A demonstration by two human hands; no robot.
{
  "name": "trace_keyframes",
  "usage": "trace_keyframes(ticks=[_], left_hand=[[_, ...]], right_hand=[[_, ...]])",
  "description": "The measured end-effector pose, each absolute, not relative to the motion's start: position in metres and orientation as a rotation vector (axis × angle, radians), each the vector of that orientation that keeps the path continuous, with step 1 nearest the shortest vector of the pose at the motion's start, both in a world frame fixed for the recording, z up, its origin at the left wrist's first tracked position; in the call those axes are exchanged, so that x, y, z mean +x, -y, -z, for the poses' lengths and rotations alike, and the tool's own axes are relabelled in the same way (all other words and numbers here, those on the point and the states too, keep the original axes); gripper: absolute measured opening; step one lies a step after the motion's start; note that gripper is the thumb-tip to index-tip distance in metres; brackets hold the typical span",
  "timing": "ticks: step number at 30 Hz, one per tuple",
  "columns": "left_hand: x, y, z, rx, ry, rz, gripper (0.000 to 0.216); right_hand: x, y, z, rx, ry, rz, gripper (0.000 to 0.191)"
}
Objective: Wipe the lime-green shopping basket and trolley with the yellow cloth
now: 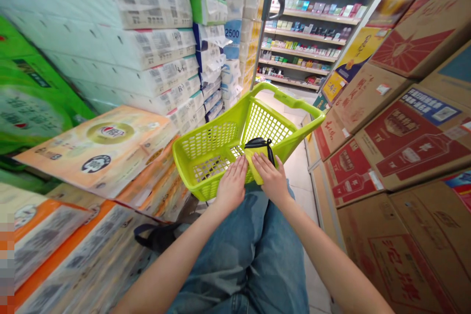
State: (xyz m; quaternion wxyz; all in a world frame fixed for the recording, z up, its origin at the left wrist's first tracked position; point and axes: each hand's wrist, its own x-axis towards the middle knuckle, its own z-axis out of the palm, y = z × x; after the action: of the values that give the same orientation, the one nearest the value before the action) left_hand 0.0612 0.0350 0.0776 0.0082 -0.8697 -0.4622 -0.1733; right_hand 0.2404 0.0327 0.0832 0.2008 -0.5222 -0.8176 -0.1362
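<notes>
A small yellow cloth-like item with black trim or cord point(253, 167) lies at the near side of a lime-green shopping basket point(206, 191). Whether it is a folded bag or a pouch I cannot tell. My right hand point(270, 176) rests flat over it, fingers straight and thumb apart. Beside it, my left hand point(232, 180) has its fingers stretched out along the basket's near rim, fingertips close to the yellow item's left edge. The undersides of both hands are hidden. The basket has perforated walls and a handle point(265, 87) at its far end.
Wrapped paper packs point(154, 44) are stacked on the left, with an orange carton-like pack point(106, 147) nearer. Cardboard boxes point(412, 127) form a wall on the right. Shelves of small goods point(305, 34) stand ahead. A dark strap point(154, 238) lies by my left leg.
</notes>
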Motion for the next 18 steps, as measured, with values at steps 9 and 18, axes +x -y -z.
trace_keyframes(ticks=[9,18], left_hand=[[0.063,-0.035,-0.075,-2.711,1.429,0.582,0.093],[0.063,-0.035,-0.076,-2.695,1.470,0.490,0.086]], right_hand=[[0.347,-0.090,-0.129,-1.719,1.940,0.588,0.060],[0.222,-0.043,-0.078,-1.535,2.138,0.347,0.066]])
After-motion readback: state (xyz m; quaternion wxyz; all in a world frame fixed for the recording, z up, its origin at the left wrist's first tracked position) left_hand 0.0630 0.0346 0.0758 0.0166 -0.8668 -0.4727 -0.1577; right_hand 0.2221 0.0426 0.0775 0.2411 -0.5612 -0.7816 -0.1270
